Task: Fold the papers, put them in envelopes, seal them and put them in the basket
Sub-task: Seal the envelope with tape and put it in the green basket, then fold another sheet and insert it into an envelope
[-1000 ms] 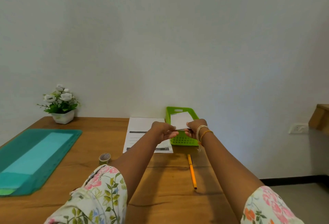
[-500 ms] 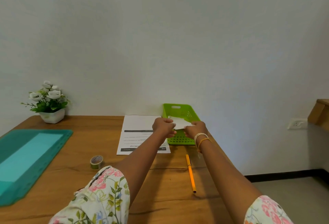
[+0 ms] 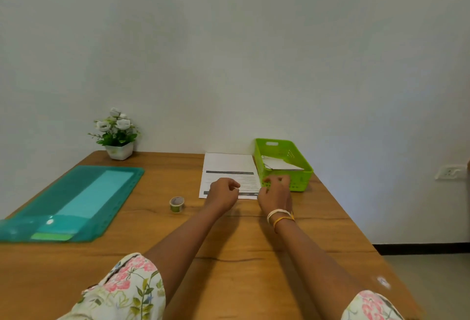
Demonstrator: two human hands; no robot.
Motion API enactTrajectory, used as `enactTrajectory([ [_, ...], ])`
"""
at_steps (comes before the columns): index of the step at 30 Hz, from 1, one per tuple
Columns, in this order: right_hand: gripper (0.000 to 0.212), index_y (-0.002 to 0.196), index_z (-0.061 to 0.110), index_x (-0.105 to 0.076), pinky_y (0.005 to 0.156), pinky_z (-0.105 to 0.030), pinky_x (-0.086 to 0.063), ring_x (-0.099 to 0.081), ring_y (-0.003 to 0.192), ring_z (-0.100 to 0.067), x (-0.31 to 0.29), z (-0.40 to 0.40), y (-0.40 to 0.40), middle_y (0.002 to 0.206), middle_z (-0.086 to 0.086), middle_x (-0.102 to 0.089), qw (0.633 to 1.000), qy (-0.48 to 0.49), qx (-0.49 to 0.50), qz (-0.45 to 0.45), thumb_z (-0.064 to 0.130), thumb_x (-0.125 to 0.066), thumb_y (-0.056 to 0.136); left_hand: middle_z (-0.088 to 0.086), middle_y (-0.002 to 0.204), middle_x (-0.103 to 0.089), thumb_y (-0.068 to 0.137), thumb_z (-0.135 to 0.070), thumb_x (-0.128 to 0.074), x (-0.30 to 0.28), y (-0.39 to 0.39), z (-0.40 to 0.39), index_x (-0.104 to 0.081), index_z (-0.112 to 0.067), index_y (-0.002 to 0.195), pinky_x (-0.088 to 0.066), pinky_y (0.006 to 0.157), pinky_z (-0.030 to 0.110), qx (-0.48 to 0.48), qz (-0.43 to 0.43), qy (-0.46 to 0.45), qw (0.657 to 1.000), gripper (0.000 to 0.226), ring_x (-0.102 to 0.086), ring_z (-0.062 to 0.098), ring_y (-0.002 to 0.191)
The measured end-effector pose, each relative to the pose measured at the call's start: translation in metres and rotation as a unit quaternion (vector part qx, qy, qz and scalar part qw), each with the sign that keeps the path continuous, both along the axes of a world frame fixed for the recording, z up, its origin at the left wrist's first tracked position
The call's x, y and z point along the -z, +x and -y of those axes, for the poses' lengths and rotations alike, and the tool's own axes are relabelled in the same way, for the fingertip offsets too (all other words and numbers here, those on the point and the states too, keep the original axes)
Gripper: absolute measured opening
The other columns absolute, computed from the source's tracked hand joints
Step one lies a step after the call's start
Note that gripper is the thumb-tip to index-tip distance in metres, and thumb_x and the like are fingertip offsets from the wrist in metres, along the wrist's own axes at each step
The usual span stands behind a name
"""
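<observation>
A white envelope [image 3: 281, 164] lies inside the green basket [image 3: 302, 176] at the far right of the table. A printed sheet of paper [image 3: 229, 167] lies flat just left of the basket. My left hand [image 3: 222, 192] hovers over the sheet's near edge with fingers loosely curled and nothing in it. My right hand [image 3: 276, 192] is beside the basket's near left corner, fingers loosely curled and empty, bangles on the wrist.
A small roll of tape [image 3: 176, 204] stands left of my left hand. A teal plastic folder [image 3: 76, 200] lies at the left. A potted white flower [image 3: 117, 134] is at the back by the wall. The table's right edge runs past the basket.
Both hands held the envelope over the basket; it now lies in the basket and both hands have drawn back toward me, empty. The camera view shifted to the right.
</observation>
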State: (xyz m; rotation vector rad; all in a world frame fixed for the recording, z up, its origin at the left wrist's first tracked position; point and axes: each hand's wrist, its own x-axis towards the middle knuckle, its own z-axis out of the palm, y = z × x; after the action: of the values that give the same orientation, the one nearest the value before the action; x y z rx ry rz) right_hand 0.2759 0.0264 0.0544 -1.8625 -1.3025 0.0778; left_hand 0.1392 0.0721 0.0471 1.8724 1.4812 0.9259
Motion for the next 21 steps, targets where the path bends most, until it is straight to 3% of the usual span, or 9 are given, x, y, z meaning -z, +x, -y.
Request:
enactTrajectory([
  [5, 0.019, 0.092, 0.017, -0.067, 0.079, -0.030, -0.048, -0.059, 0.097, -0.027, 0.035, 0.019, -0.054, 0.108, -0.008, -0.054, 0.992, -0.075, -0.098, 0.010, 0.013, -0.051, 0.084, -0.001, 0.108, -0.068, 0.091, -0.015, -0.057, 0.018, -0.055, 0.029, -0.069, -0.018, 0.106, -0.050, 0.086, 0.030, -0.018, -0.038, 0.015, 0.999, 0.019, -0.060, 0.013, 0.096],
  [10, 0.027, 0.109, 0.023, -0.064, 0.092, -0.032, -0.045, -0.053, 0.111, -0.022, 0.057, 0.026, -0.098, 0.117, -0.003, -0.056, 0.979, -0.114, -0.136, 0.101, 0.025, -0.054, 0.084, -0.003, 0.107, -0.068, 0.092, -0.021, -0.055, 0.039, -0.114, 0.055, -0.068, -0.025, 0.107, -0.050, 0.083, 0.029, -0.055, -0.095, 0.016, 0.994, 0.020, -0.061, 0.013, 0.098],
  [12, 0.036, 0.120, 0.022, -0.059, 0.096, -0.034, -0.041, -0.048, 0.117, -0.022, 0.062, 0.027, -0.107, 0.125, -0.002, -0.054, 0.972, -0.122, -0.137, 0.147, 0.031, -0.049, 0.086, -0.003, 0.115, -0.067, 0.093, -0.025, -0.055, 0.047, -0.131, 0.062, -0.067, -0.026, 0.112, -0.049, 0.088, 0.031, -0.054, -0.128, 0.030, 0.990, 0.023, -0.060, 0.014, 0.105],
  [14, 0.041, 0.126, 0.021, -0.053, 0.097, -0.036, -0.039, -0.046, 0.119, -0.023, 0.069, 0.030, -0.114, 0.130, -0.002, -0.052, 0.964, -0.120, -0.137, 0.196, 0.034, -0.044, 0.088, -0.002, 0.134, -0.059, 0.095, -0.026, -0.051, 0.055, -0.145, 0.070, -0.061, -0.027, 0.124, -0.041, 0.104, 0.036, -0.027, -0.170, 0.043, 0.984, 0.031, -0.052, 0.015, 0.124],
  [16, 0.042, 0.127, 0.021, -0.051, 0.097, -0.037, -0.039, -0.047, 0.119, -0.023, 0.074, 0.031, -0.115, 0.132, -0.002, -0.052, 0.960, -0.112, -0.136, 0.217, 0.036, -0.042, 0.088, -0.007, 0.151, -0.039, 0.099, -0.031, -0.041, 0.060, -0.150, 0.080, -0.048, -0.030, 0.138, -0.022, 0.117, 0.041, 0.001, -0.229, 0.049, 0.972, 0.040, -0.031, 0.012, 0.141],
  [18, 0.042, 0.127, 0.023, -0.051, 0.097, -0.037, -0.039, -0.047, 0.119, -0.022, 0.077, 0.031, -0.114, 0.131, -0.001, -0.052, 0.961, -0.111, -0.137, 0.213, 0.037, -0.042, 0.088, -0.009, 0.157, -0.026, 0.101, -0.037, -0.033, 0.061, -0.151, 0.084, -0.037, -0.034, 0.145, -0.011, 0.117, 0.043, 0.009, -0.274, 0.043, 0.961, 0.044, -0.018, 0.010, 0.146],
  [21, 0.041, 0.126, 0.024, -0.052, 0.097, -0.037, -0.039, -0.046, 0.119, -0.022, 0.077, 0.030, -0.113, 0.131, -0.001, -0.053, 0.962, -0.108, -0.135, 0.213, 0.037, -0.042, 0.088, -0.007, 0.160, -0.016, 0.101, -0.044, -0.027, 0.061, -0.148, 0.084, -0.027, -0.036, 0.149, -0.007, 0.118, 0.047, 0.000, -0.313, 0.030, 0.949, 0.048, -0.012, 0.011, 0.147],
])
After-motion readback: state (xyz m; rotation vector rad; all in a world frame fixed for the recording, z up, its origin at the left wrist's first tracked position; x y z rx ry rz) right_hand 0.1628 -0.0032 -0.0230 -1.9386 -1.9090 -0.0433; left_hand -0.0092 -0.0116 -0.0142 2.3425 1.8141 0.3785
